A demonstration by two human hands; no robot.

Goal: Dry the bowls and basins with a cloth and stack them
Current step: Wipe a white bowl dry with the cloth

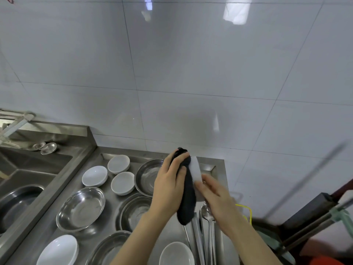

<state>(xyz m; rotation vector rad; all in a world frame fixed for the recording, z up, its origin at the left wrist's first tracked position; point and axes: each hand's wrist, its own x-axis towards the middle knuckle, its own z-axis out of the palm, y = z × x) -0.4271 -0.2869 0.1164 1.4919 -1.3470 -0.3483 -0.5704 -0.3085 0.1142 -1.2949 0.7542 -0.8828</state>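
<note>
Holding a white bowl [196, 170] on edge above the counter's [57, 224] back right corner: your right hand [214, 196] is gripping its lower rim, your left hand [170, 183] is pressing a dark cloth [188, 199] against its inside, fingers closed on the fabric. Other white bowls [94, 175] and steel basins [81, 208] are sitting spread across the counter, unstacked.

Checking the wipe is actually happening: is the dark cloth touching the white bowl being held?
Touching. The head view shows the left hand pressing the dark cloth flat against the white bowl, with no gap between them; the right hand steadies the bowl.
</note>
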